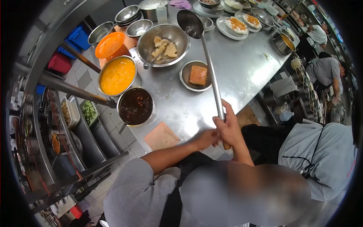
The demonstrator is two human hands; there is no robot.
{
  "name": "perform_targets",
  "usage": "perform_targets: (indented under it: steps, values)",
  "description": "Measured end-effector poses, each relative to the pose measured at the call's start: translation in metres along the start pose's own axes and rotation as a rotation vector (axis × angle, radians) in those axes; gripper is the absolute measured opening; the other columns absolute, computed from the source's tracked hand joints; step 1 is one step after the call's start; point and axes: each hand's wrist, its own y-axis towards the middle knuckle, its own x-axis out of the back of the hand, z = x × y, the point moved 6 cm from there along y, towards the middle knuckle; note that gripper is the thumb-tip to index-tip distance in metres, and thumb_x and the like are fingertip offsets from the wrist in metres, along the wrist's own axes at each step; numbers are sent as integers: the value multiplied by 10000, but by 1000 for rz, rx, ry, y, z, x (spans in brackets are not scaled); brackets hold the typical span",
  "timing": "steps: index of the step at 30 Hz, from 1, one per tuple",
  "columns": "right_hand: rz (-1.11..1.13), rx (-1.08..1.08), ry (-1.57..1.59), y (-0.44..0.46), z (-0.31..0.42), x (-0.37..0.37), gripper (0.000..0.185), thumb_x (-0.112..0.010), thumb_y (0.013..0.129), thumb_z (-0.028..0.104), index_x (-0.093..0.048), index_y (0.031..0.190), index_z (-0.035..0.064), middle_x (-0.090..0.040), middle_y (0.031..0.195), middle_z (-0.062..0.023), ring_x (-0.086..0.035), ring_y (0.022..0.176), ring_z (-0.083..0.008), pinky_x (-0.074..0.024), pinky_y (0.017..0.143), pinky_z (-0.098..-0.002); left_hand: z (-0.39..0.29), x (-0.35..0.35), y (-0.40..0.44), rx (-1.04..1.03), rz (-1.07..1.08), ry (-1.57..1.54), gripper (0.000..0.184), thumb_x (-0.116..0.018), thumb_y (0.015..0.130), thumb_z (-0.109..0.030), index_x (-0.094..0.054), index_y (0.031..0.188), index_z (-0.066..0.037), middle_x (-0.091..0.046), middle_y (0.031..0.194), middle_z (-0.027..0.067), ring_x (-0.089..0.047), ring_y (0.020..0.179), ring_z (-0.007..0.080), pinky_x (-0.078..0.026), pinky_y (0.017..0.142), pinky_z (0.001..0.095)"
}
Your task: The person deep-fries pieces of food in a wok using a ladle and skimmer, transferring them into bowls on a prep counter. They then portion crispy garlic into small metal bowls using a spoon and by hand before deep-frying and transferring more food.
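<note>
My right hand (229, 128) is closed around the handle of a long metal ladle (211, 72). Its dark bowl is raised above the far side of the steel table. Close beside the handle's lower end is my left hand (206, 140), its fingers loosely bent and partly hidden, with nothing visible in them. Beyond my hands, a small steel bowl (185, 78) holds an orange-brown block of food (198, 75). A larger steel bowl (143, 43) contains pale pieces of food (164, 49) and a metal utensil.
At the table's left edge stand a pot of dark sauce (135, 106), a container of yellow liquid (118, 75) and an orange bowl (111, 44). A brown cloth (162, 136) lies nearby. Plates of rice (236, 25) sit farther back. A person in grey (321, 155) stands close on the right.
</note>
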Motion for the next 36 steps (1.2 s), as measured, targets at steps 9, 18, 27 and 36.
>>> perform_targets:
  steps: [9,18,27,36]
  values:
    - [-81,-78,-233,-79,-59,64,616,-603,896,45,-359,1460,85,-505,745,4,-458,526,-63,-387,475,-240,-74,122,42,73,-610,-406,384,-585,948,-397,-512,1132,-68,-612,931,112,-616,666,191,-541,544,339]
    - [-188,-56,-333,-150,-73,71,639,-646,884,72,-365,1457,95,-537,755,-33,-470,616,-107,-396,568,-264,-95,165,5,-195,-1015,-400,263,-589,958,-250,-510,1109,-49,-551,1036,88,-552,903,185,-565,656,351]
    - [-74,-79,-540,-140,-53,44,647,-609,906,170,-301,1474,135,-548,710,-125,-610,640,-227,-473,634,-366,-110,179,24,-265,-953,-206,110,-618,883,-106,-526,880,-46,-523,981,93,-550,861,209,-562,708,406]
    - [21,-244,313,-142,-66,25,578,-586,909,100,-332,1428,107,-496,687,-27,-479,442,-111,-401,404,-260,-246,99,54,-387,-816,1237,260,-589,837,-236,-643,865,17,-594,1102,198,-583,992,384,-476,861,466]
